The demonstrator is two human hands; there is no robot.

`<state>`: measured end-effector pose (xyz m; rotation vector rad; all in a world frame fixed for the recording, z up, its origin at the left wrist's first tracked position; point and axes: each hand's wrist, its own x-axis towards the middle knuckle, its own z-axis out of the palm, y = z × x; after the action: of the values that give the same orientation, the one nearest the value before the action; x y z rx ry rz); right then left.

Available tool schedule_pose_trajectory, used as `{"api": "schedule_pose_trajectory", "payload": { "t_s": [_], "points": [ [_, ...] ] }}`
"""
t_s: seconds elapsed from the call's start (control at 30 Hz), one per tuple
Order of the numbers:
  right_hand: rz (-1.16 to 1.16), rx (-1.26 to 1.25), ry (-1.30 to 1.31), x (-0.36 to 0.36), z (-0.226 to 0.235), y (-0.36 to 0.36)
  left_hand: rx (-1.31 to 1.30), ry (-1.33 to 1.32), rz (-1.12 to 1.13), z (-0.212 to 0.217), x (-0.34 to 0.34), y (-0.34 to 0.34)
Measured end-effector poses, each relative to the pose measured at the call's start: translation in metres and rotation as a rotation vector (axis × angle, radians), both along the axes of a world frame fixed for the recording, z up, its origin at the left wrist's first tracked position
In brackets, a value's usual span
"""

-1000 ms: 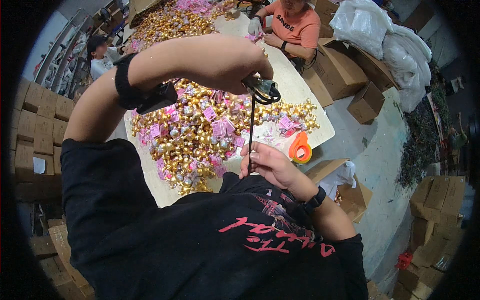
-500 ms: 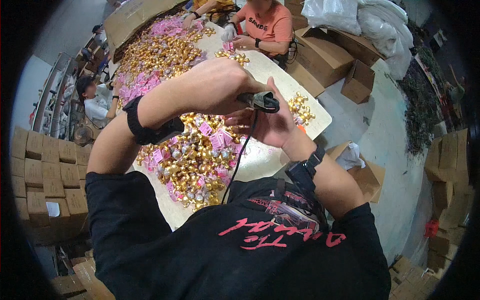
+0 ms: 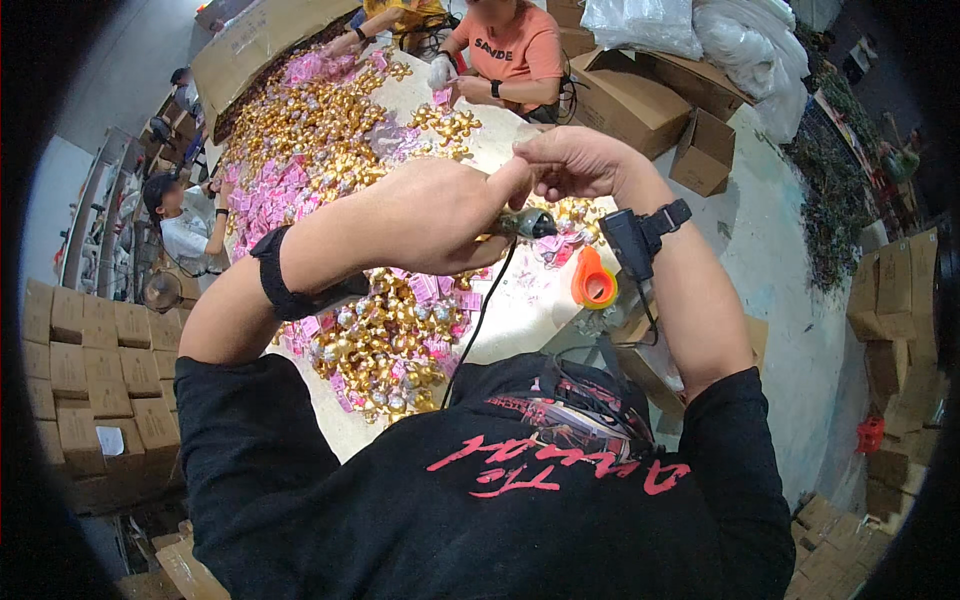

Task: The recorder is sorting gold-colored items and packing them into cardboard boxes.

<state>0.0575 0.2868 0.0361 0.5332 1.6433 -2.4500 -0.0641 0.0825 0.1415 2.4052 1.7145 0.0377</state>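
Observation:
My left hand (image 3: 425, 215) is closed around a small dark, rounded thing (image 3: 535, 223) whose end juts past the fingers; its exact kind is unclear. A thin black cable (image 3: 490, 297) hangs down from there. Just beyond, my right hand (image 3: 580, 163) pinches thumb and fingers together close to my left index finger. Whatever that pinch holds is too small to tell. Below both hands, shiny gold and silver balloon-like ornaments (image 3: 385, 345) lie heaped with pink cards (image 3: 425, 288) among them.
A bright orange ring-shaped thing (image 3: 592, 285) rests at the pale table's (image 3: 505, 320) right edge. Across the table a person in an orange shirt (image 3: 515, 55) handles a pink card; another sits at left. Open cardboard boxes (image 3: 630, 105) stand right, stacked cartons (image 3: 90, 350) left.
My right hand has risen from an open palm beside the dark thing to a pinch farther away from me. The orange ring-shaped thing has come into fuller view.

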Motion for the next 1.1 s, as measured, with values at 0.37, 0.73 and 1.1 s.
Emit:
{"api": "schedule_pose_trajectory", "payload": {
  "t_s": [0.37, 0.73, 1.1],
  "points": [
    [-0.254, 0.658, 0.191, 0.014, 0.069, -0.013, 0.183, -0.193, -0.127, 0.008, -0.043, 0.03],
    [-0.599, 1.349, 0.349, 0.032, 0.067, -0.094, -0.223, -0.508, 0.28, 0.005, -0.043, 0.042],
    [-0.691, 1.956, 0.426, 0.026, 0.018, -0.154, -0.745, -1.141, 0.478, -0.007, -0.068, 0.04]
  ]
}}
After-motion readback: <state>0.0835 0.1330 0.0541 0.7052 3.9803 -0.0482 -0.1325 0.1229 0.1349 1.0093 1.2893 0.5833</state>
